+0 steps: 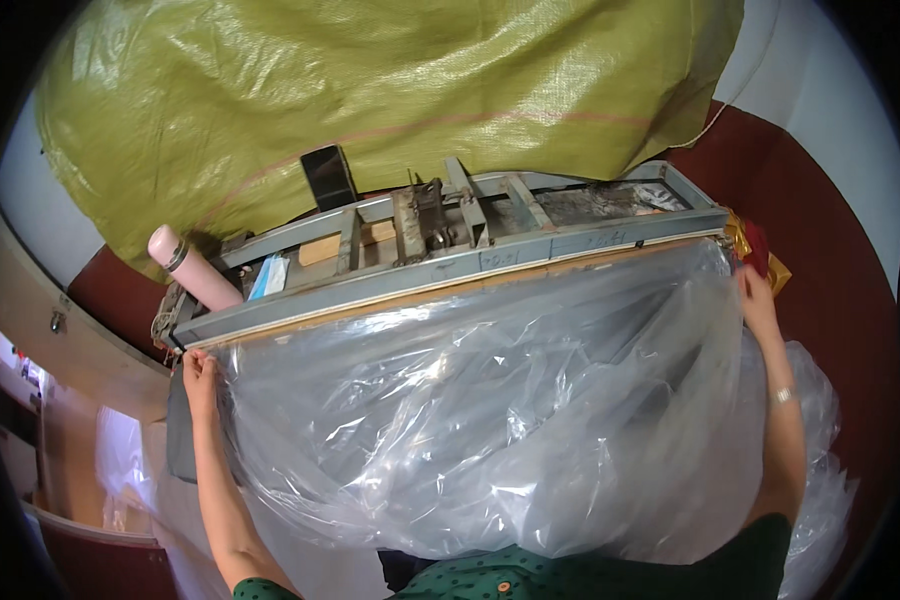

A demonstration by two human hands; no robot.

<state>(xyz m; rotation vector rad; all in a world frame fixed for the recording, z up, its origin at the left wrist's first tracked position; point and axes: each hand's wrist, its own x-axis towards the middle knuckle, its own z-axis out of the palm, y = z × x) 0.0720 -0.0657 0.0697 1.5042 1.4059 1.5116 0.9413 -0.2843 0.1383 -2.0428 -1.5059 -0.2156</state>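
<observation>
A wide clear plastic sheet (450,420) spreads in front of me, wrinkled and shiny, its far edge lying along a long grey metal frame (370,288). My left hand (200,372) is closed in a pinch on the sheet's far left corner, close to the frame's left end. At the opposite end, my right hand (756,295) grips the far right corner, fingers bent and partly turned away. Between the two hands the plastic sags toward my body. A narrow wooden strip (550,268) runs along the frame's near side.
Inside the frame sit a pink bottle (198,270), a blue and white face mask (269,277) and a wooden piece (320,249). A black phone (328,177) leans against a large yellow-green woven sheet (390,90). More clear plastic (820,490) hangs at right.
</observation>
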